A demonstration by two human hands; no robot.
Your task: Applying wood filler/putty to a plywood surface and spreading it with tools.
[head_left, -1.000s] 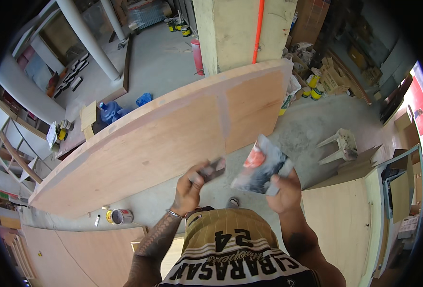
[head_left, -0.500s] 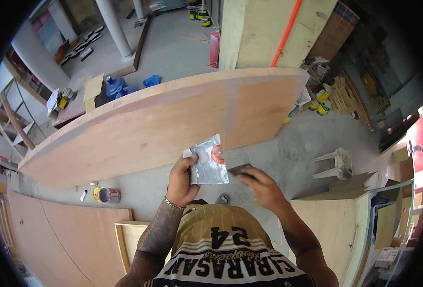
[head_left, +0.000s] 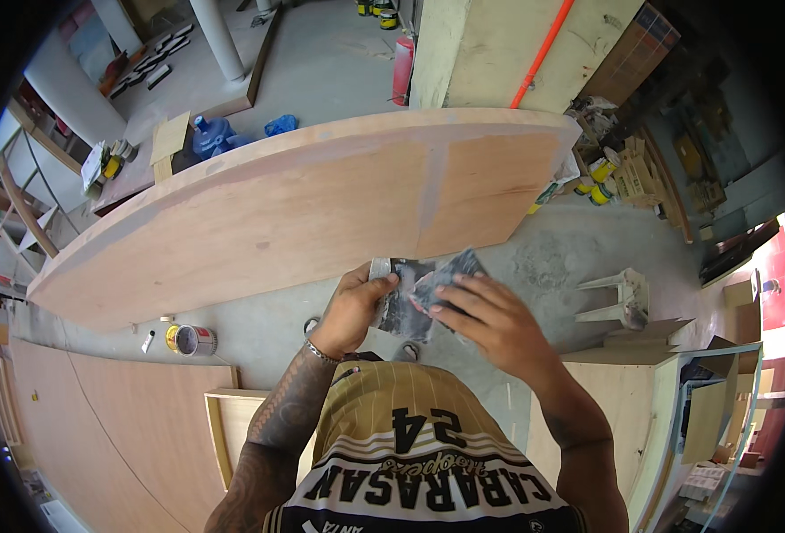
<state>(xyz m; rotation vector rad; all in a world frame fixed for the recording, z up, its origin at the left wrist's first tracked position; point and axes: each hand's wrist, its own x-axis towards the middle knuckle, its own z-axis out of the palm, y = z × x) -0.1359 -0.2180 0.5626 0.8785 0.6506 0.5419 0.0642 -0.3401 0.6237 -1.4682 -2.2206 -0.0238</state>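
Note:
My left hand (head_left: 350,313) grips a thin, shiny, silver-grey plate (head_left: 400,318) by its left edge, thumb on top. Part of the plate looks dark, and a pinkish patch shows near its middle. My right hand (head_left: 492,322) holds a flat, dark, square-edged scraper (head_left: 465,266), fingers laid across its face. The scraper overlaps the plate's right side; whether they touch I cannot tell. Beyond both hands stands a large curved plywood panel (head_left: 321,218), with greyish filler bands along its rim and across its right part.
An open can (head_left: 197,340) and a small tube (head_left: 148,341) are on the floor at left. Plywood sheets (head_left: 99,417) lie near left. A white plastic stool (head_left: 623,299) lies tipped at right. Behind the panel are a blue water jug (head_left: 213,138) and a red cylinder (head_left: 402,71).
My right hand has moved up and inward, bringing the scraper from beside the plate to over its right side. The plate has tilted and looks darker. The view has shifted slightly.

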